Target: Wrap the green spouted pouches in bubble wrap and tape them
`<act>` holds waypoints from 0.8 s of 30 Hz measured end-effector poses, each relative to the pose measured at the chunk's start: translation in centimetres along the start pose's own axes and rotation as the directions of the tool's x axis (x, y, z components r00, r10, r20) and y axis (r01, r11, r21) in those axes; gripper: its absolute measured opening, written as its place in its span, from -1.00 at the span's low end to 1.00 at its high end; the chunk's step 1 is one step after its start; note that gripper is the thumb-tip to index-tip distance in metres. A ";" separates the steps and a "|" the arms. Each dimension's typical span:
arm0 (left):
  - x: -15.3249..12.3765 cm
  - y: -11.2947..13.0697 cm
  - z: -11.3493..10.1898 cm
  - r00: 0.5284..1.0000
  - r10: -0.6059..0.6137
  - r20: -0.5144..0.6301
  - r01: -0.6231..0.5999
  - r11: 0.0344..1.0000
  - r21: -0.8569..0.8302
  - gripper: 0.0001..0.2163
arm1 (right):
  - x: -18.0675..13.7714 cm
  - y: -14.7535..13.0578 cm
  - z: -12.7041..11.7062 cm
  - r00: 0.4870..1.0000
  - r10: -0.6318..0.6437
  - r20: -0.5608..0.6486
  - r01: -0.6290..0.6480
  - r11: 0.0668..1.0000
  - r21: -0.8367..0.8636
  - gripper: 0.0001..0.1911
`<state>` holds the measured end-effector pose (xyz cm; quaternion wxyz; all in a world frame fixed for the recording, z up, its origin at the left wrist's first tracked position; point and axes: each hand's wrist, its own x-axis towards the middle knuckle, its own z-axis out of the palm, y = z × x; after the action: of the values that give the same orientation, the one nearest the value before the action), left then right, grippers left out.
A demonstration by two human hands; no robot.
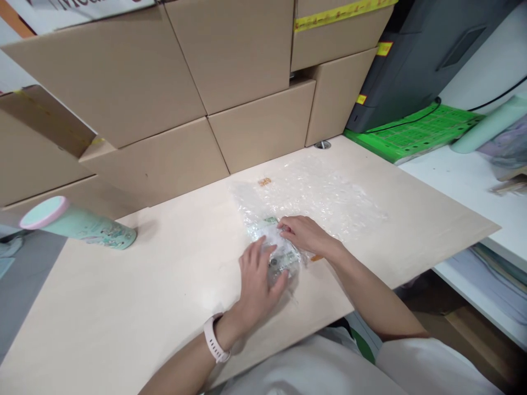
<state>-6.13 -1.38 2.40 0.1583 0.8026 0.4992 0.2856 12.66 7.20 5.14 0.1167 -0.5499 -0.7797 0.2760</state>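
Note:
A sheet of clear bubble wrap point(317, 192) lies spread on the pale tabletop point(177, 285). On its near left corner sits a small packet point(272, 236) in shiny clear plastic, with white and green parts and a small dark round spot. What is inside the packet cannot be made out. My left hand point(257, 277), with a pale pink watch band at the wrist, rests against the packet's left and near side, fingers spread. From the right, my right hand point(308, 236) reaches over the packet's far edge, its fingers bent and pinching the plastic wrap there.
Stacked cardboard boxes point(263, 126) wall off the table's back. A mint tumbler point(86, 225) with a pink rim stands at the left. At the back right, a dark grey machine point(411, 66) stands by a green plastic mat point(415, 131). A white shelf point(448, 175) adjoins the right edge.

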 end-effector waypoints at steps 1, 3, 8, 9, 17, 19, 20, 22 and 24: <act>0.0 -0.1 -0.1 0.993 -0.100 -0.063 0.095 0.992 -0.080 -0.57 | 0.0 0.0 0.1 1.000 0.006 -0.008 -0.006 1.000 -0.024 -0.77; 0.1 -0.3 -0.4 0.947 -0.313 -0.066 0.278 0.907 -0.317 -0.55 | 0.1 0.0 0.3 0.999 0.009 -0.036 -0.012 0.997 -0.075 -0.82; 0.6 -0.6 -1.0 0.831 -0.543 0.124 0.461 0.546 -0.700 -0.55 | 0.1 -0.1 0.9 0.997 -0.016 -0.071 0.008 0.994 -0.107 -0.82; 0.6 -0.5 -1.1 0.827 -0.552 0.110 0.452 0.534 -0.715 -0.55 | 0.2 -0.1 1.0 0.997 -0.019 -0.069 0.013 0.995 -0.094 -0.82; 0.2 1.9 -1.5 0.974 -0.215 -0.068 0.122 0.754 -0.645 -0.49 | 0.2 -1.0 2.1 0.997 -0.054 -0.061 0.069 0.958 0.277 -0.86; 0.2 1.9 -1.2 0.997 -0.076 -0.026 0.053 0.868 -0.493 -0.44 | -0.1 -1.3 2.4 0.998 -0.069 0.011 0.060 0.925 0.376 -0.85; 0.2 1.7 -1.0 1.000 -0.005 -0.006 0.002 0.913 -0.408 -0.42 | -0.2 -1.3 2.5 0.996 -0.076 0.050 0.050 0.914 0.403 -0.83; 0.3 1.2 -0.3 0.992 0.122 0.011 -0.115 0.961 -0.252 -0.38 | -0.3 -1.1 2.7 0.993 -0.068 0.094 0.025 0.920 0.392 -0.79; 0.5 0.5 0.3 0.980 0.198 0.028 -0.192 0.972 -0.136 -0.36 | -0.2 -0.5 2.8 0.997 -0.028 0.076 0.005 0.959 0.285 -0.78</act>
<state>-5.46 -1.17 2.59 0.1928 0.8412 0.3943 0.3157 10.98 6.08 3.08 0.1657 -0.5093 -0.7405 0.4059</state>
